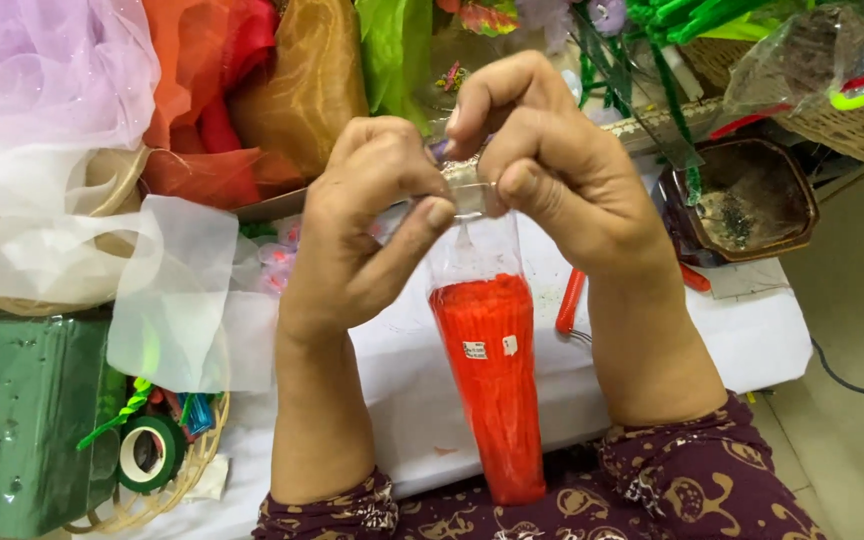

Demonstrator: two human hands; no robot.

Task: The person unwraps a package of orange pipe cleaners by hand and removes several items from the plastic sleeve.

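Note:
A long clear plastic bag packed with red-orange strands hangs upright between my arms, a small white sticker on its side. My left hand and my right hand both pinch the bag's clear top end, fingertips meeting above the red filling. The bag's lower end reaches down to my dark patterned sleeves. Both hands are raised over a white table.
Sheer fabrics in lilac, white, orange and gold are piled at the back left. A green foam block and a basket holding a green tape roll sit at the left. A brown tray and red-handled pliers lie at the right.

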